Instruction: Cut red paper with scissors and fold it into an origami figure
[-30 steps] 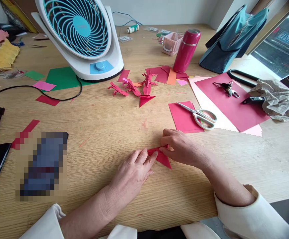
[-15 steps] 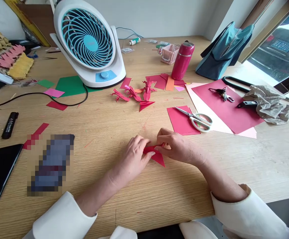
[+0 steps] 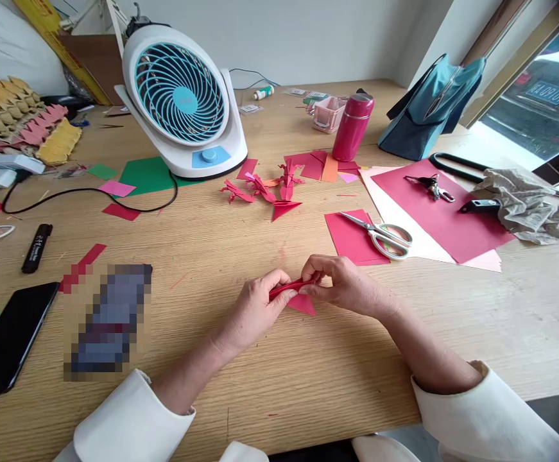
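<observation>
A folded piece of red paper (image 3: 303,304) is pinched between my two hands, just above the wooden table. My left hand (image 3: 266,300) grips its left end between thumb and fingers. At the other end, my right hand (image 3: 341,286) closes thumb and fingertips on the paper. One pointed flap hangs toward me below the folded edge; the fingers cover both ends. Beyond my hands lie several small red folded paper figures (image 3: 260,188) and a red folded triangle (image 3: 285,209). White-handled scissors (image 3: 380,234) rest on red paper squares (image 3: 344,239) to the right.
A white fan (image 3: 187,109) stands at the back left, its black cord (image 3: 67,197) trailing left. Behind are a magenta bottle (image 3: 353,128) and a teal bag (image 3: 428,109). Large red sheets (image 3: 452,224) with keys lie right. A black phone (image 3: 12,337) and marker (image 3: 37,248) lie left.
The red paper's folded edge has tipped up, and its pointed flap shows less. My left hand has shifted slightly left and lower. The whole view has moved a little.
</observation>
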`<state>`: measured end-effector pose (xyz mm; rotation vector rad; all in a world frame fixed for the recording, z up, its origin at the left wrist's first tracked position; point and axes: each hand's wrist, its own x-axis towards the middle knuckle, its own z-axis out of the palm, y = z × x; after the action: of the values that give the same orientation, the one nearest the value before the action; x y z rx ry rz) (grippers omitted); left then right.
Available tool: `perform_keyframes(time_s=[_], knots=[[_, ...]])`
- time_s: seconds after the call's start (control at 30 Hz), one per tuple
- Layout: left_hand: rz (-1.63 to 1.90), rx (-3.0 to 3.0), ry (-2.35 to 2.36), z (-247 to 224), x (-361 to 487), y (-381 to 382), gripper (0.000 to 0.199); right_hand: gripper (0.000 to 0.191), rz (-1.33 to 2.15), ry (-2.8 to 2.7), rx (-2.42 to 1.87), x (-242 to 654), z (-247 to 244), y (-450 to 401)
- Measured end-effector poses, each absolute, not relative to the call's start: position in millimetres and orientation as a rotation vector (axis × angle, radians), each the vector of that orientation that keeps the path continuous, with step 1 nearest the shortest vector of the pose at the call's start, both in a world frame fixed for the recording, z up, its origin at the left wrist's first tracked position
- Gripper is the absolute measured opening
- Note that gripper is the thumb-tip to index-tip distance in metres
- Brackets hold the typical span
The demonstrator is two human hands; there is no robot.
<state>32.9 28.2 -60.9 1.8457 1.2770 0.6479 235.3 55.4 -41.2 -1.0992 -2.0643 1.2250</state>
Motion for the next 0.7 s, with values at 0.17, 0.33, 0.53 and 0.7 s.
perform_keyframes(time_s=[0.17,0.33,0.53,0.7], knots=[[0.637,1.820,1.283,-60,30,29,0.016,0.009,1.297,-1.979,-1.199,232,-41,54],[0.635,1.745,1.285,-59,31,30,0.018,0.010,1.345,-1.917,-1.224,230,-40,54],[0.720,1.578,1.304,-63,29,31,0.021,0.025,1.526,-1.652,-1.046,230,-54,56],[0.802,1.412,1.287,-68,30,30,0.026,0.024,1.568,-1.706,-1.098,224,-61,53]])
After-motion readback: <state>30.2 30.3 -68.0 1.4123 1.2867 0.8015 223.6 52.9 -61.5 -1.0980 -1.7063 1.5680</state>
